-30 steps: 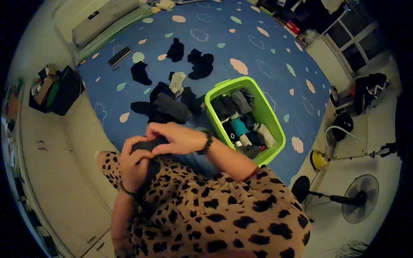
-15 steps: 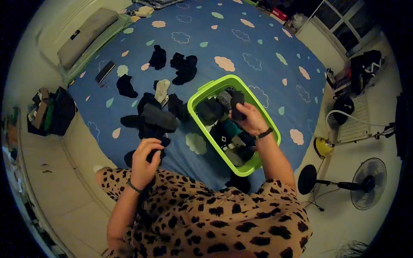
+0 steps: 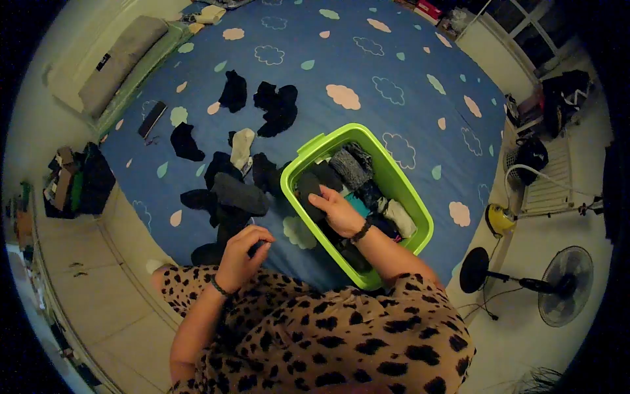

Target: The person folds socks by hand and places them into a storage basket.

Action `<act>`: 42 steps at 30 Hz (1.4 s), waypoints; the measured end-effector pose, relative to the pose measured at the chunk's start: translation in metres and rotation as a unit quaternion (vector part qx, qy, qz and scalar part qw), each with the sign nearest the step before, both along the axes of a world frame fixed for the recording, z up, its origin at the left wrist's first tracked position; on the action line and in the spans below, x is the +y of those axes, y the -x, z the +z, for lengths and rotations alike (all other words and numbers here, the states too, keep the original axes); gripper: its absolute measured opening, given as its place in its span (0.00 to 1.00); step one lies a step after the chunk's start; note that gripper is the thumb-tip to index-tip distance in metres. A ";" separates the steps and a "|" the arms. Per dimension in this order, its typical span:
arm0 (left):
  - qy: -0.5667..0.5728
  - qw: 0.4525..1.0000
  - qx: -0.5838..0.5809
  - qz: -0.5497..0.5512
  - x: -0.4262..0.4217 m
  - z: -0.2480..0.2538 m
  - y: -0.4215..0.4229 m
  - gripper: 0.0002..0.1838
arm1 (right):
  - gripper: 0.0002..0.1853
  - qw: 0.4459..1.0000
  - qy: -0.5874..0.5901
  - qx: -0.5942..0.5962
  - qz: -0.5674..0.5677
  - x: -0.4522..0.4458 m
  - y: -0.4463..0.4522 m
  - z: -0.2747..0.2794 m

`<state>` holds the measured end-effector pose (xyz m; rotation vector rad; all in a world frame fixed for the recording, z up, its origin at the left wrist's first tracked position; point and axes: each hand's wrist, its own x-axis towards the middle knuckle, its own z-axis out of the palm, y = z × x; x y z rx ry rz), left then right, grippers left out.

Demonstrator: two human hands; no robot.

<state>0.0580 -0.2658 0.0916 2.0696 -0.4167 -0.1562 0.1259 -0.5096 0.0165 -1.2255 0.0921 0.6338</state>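
Observation:
A bright green plastic bin [image 3: 426,226] sits on the bed, filled with rolled and folded socks. Inside it, near the left wall, my right hand [image 3: 338,213] grips a dark grey sock [image 3: 307,187]. A speckled grey sock [image 3: 352,165] and a whitish sock [image 3: 400,218] lie by the hand. My left hand [image 3: 246,258] hovers left of the bin with fingers loosely curled, thumb apart from them and nothing visible between. Just beyond it is a pile of dark socks with a charcoal sock [image 3: 239,195] on top and a light grey sock [image 3: 242,148] behind.
More black socks [image 3: 278,108] are scattered across the blue cloud-patterned bedspread [image 3: 302,39]. A dark flat rectangular object [image 3: 152,119] lies at the left, near a grey pillow [image 3: 125,62]. A fan [image 3: 564,285] stands on the floor to the right.
My right hand has moved left and down inside the bin with the dark sock. My left hand has shifted right, off the pile's edge. The view has tilted slightly.

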 end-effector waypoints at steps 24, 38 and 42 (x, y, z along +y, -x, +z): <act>-0.275 0.931 -0.206 -0.121 -0.095 -0.052 -0.079 0.07 | 0.10 0.713 0.600 -0.362 -0.005 -0.032 -0.027 0.017; -0.397 0.892 -0.129 -0.175 -0.109 -0.055 -0.111 0.07 | 0.12 0.605 0.675 -0.413 0.088 -0.017 -0.059 0.004; -0.404 0.879 -0.163 -0.191 -0.118 -0.048 -0.108 0.07 | 0.11 0.595 0.708 -0.378 0.042 -0.027 -0.064 0.018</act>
